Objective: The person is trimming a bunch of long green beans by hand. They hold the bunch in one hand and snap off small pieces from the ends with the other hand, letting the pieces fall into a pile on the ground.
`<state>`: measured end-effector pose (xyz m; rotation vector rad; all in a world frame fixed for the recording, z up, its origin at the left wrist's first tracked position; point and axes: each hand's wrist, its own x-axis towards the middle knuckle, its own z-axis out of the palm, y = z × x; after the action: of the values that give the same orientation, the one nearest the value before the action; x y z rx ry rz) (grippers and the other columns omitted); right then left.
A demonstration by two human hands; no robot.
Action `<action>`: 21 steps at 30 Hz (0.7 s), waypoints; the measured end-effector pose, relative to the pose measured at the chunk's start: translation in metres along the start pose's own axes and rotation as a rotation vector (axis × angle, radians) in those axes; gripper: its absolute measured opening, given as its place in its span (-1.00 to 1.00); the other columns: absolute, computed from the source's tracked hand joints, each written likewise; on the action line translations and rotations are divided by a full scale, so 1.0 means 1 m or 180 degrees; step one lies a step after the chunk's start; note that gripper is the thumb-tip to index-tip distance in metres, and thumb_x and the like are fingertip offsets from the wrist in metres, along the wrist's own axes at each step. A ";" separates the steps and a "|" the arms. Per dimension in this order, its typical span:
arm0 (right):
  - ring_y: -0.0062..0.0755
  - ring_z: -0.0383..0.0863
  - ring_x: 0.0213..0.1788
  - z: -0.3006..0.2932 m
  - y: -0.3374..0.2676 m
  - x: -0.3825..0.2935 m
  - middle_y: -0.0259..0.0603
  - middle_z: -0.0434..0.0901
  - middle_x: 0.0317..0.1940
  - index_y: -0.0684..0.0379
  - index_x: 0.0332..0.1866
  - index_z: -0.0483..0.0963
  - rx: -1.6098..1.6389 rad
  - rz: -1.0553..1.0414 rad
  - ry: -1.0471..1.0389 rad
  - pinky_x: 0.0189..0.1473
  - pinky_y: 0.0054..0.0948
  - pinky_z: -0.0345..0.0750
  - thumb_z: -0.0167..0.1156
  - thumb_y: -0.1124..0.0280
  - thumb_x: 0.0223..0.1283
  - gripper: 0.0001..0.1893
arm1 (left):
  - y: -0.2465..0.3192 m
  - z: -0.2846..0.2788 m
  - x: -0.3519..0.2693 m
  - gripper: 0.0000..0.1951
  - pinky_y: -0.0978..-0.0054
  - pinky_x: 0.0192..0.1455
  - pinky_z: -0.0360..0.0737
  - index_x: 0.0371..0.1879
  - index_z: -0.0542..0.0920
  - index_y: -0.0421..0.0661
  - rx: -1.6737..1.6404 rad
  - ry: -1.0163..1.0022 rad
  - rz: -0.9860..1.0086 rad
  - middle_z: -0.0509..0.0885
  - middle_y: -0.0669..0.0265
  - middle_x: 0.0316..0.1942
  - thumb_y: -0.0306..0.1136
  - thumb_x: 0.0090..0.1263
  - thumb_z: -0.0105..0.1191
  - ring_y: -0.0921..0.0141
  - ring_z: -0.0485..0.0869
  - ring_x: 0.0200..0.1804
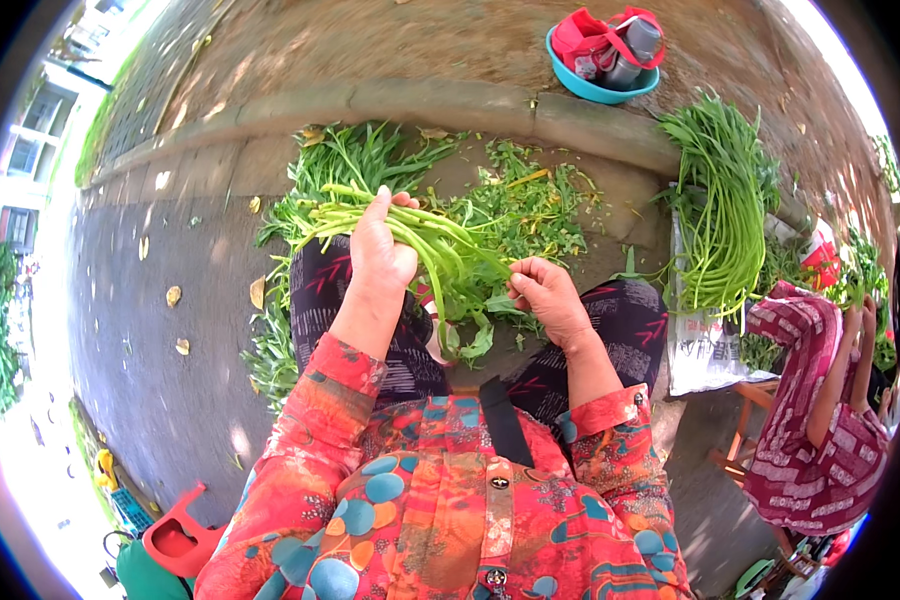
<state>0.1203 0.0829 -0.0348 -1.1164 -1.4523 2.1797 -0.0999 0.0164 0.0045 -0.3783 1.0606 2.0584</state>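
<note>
Across my lap lies a bunch of long green leafy-vegetable stems [439, 229], perhaps water spinach. My left hand [382, 251] grips it around the stems, with the cut ends to the left. At the drooping leafy end, my right hand [549, 296] pinches a leaf [496, 262] between thumb and fingertips. Beyond the left hand, a heap of uncut greens [375, 154] rests on the pavement, and more greens [274, 364] lie beside my left leg. A loose scatter of torn leaves and yellowed bits [532, 206] covers the ground ahead of my knees.
A stone curb [435, 101] runs across the far side. Beyond it, a blue basin [596, 91] holds a red bag [585, 45] and a grey flask [630, 56]. At right, a bundle of greens [720, 225] lies on a printed sack [701, 360], near a seated person [810, 420].
</note>
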 end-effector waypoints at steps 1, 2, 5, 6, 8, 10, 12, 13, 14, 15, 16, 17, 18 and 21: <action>-0.71 0.47 -0.44 0.001 0.000 0.000 -0.45 0.52 -0.47 0.22 -0.24 0.49 -0.0062 -0.0003 0.0028 -0.40 -0.67 0.45 0.12 0.43 0.27 -0.91 | 0.000 -0.001 0.001 -0.86 0.23 -0.01 0.51 -0.28 0.48 -0.15 0.0014 -0.0010 0.0002 0.58 0.25 -0.35 -0.34 0.37 0.08 0.29 0.55 -0.23; -0.71 0.46 -0.45 0.001 0.001 0.001 -0.45 0.51 -0.47 0.22 -0.25 0.49 -0.0123 -0.0005 0.0058 -0.41 -0.67 0.45 0.13 0.43 0.27 -0.91 | 0.000 -0.004 0.002 -0.86 0.22 0.00 0.50 -0.28 0.48 -0.14 0.0041 -0.0010 0.0049 0.59 0.26 -0.35 -0.35 0.37 0.08 0.29 0.55 -0.22; -0.73 0.44 -0.49 -0.001 0.001 0.004 -0.45 0.51 -0.50 0.23 -0.28 0.50 -0.0168 0.0063 0.0043 -0.44 -0.68 0.42 0.15 0.42 0.25 -0.90 | 0.002 -0.002 -0.001 -0.86 0.22 -0.02 0.51 -0.28 0.48 -0.14 0.0110 0.0036 0.0063 0.58 0.26 -0.35 -0.35 0.38 0.08 0.29 0.55 -0.21; -0.74 0.42 -0.52 0.001 0.000 0.003 -0.45 0.51 -0.53 0.23 -0.32 0.51 -0.0114 0.0033 0.0101 -0.45 -0.69 0.41 0.16 0.42 0.25 -0.89 | 0.002 -0.002 -0.001 -0.86 0.22 -0.02 0.51 -0.28 0.48 -0.15 0.0093 0.0004 0.0042 0.58 0.26 -0.35 -0.35 0.38 0.08 0.29 0.55 -0.21; -0.74 0.42 -0.52 -0.002 0.004 0.005 -0.45 0.51 -0.53 0.23 -0.33 0.51 -0.0040 -0.0049 0.0210 -0.44 -0.69 0.41 0.16 0.41 0.25 -0.89 | 0.002 -0.001 0.000 -0.86 0.23 -0.03 0.52 -0.28 0.48 -0.15 0.0054 -0.0056 0.0005 0.58 0.26 -0.35 -0.34 0.38 0.07 0.29 0.55 -0.21; -0.73 0.43 -0.51 -0.003 0.003 0.006 -0.44 0.51 -0.53 0.21 -0.35 0.50 0.0049 -0.0133 0.0352 -0.43 -0.68 0.42 0.16 0.41 0.25 -0.88 | 0.001 0.000 0.000 -0.85 0.23 -0.03 0.52 -0.27 0.48 -0.15 0.0070 0.0016 0.0031 0.58 0.26 -0.35 -0.34 0.39 0.07 0.29 0.55 -0.22; -0.72 0.44 -0.51 -0.002 0.003 0.007 -0.44 0.51 -0.53 0.20 -0.36 0.50 0.0300 -0.0059 0.0384 -0.42 -0.67 0.43 0.15 0.41 0.26 -0.88 | 0.001 -0.001 0.002 -0.85 0.24 -0.03 0.52 -0.27 0.47 -0.16 0.0051 0.0046 0.0027 0.58 0.25 -0.35 -0.33 0.40 0.05 0.29 0.54 -0.23; -0.71 0.44 -0.51 -0.001 0.002 0.007 -0.44 0.51 -0.54 0.20 -0.36 0.49 0.0432 -0.0031 0.0408 -0.41 -0.66 0.44 0.15 0.41 0.26 -0.88 | 0.002 -0.002 0.002 -0.85 0.25 -0.03 0.52 -0.27 0.47 -0.16 0.0082 0.0040 0.0025 0.57 0.26 -0.35 -0.34 0.40 0.05 0.29 0.54 -0.23; -0.69 0.44 -0.51 -0.002 0.002 0.008 -0.44 0.51 -0.53 0.21 -0.36 0.49 0.0527 0.0003 0.0422 -0.41 -0.65 0.45 0.15 0.40 0.25 -0.88 | 0.001 -0.004 0.002 -0.85 0.25 -0.03 0.51 -0.27 0.47 -0.16 0.0114 0.0033 0.0023 0.57 0.26 -0.36 -0.34 0.40 0.04 0.29 0.54 -0.23; -0.67 0.45 -0.50 -0.002 0.003 0.009 -0.43 0.50 -0.52 0.22 -0.35 0.50 0.0626 0.0041 0.0434 -0.41 -0.63 0.45 0.15 0.40 0.23 -0.88 | 0.001 -0.006 0.002 -0.85 0.25 -0.03 0.51 -0.27 0.47 -0.16 0.0151 0.0028 0.0021 0.57 0.26 -0.36 -0.34 0.41 0.03 0.30 0.54 -0.23; -0.65 0.45 -0.50 -0.002 0.004 0.009 -0.42 0.50 -0.51 0.24 -0.35 0.50 0.0726 0.0078 0.0446 -0.41 -0.61 0.46 0.15 0.40 0.22 -0.87 | 0.001 -0.006 0.003 -0.85 0.25 -0.06 0.52 -0.30 0.49 -0.17 0.0134 0.0075 0.0001 0.57 0.24 -0.37 -0.33 0.40 0.04 0.29 0.54 -0.24; -0.65 0.45 -0.50 -0.001 0.004 0.009 -0.42 0.50 -0.51 0.23 -0.36 0.49 0.0738 0.0082 0.0474 -0.41 -0.60 0.46 0.14 0.39 0.23 -0.87 | 0.001 -0.006 0.005 -0.84 0.25 -0.06 0.52 -0.29 0.49 -0.17 0.0109 0.0053 -0.0018 0.57 0.25 -0.37 -0.33 0.40 0.04 0.29 0.54 -0.24; -0.65 0.44 -0.51 0.000 0.004 0.009 -0.42 0.50 -0.52 0.22 -0.36 0.49 0.0750 0.0100 0.0497 -0.41 -0.60 0.47 0.14 0.39 0.23 -0.87 | 0.000 -0.007 0.005 -0.84 0.24 -0.06 0.52 -0.29 0.49 -0.17 0.0084 0.0045 -0.0037 0.57 0.25 -0.37 -0.33 0.40 0.04 0.29 0.54 -0.24; -0.64 0.45 -0.51 -0.001 0.009 0.011 -0.41 0.50 -0.52 0.21 -0.36 0.49 0.0919 0.0122 0.0449 -0.41 -0.57 0.48 0.13 0.38 0.24 -0.86 | 0.000 -0.008 0.007 -0.84 0.23 -0.04 0.51 -0.28 0.48 -0.16 0.0067 0.0011 -0.0046 0.57 0.25 -0.37 -0.33 0.39 0.05 0.29 0.54 -0.23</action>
<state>0.1157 0.0866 -0.0476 -1.1730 -1.0267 2.1983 -0.1056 0.0136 -0.0044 -0.3778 1.0777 2.0329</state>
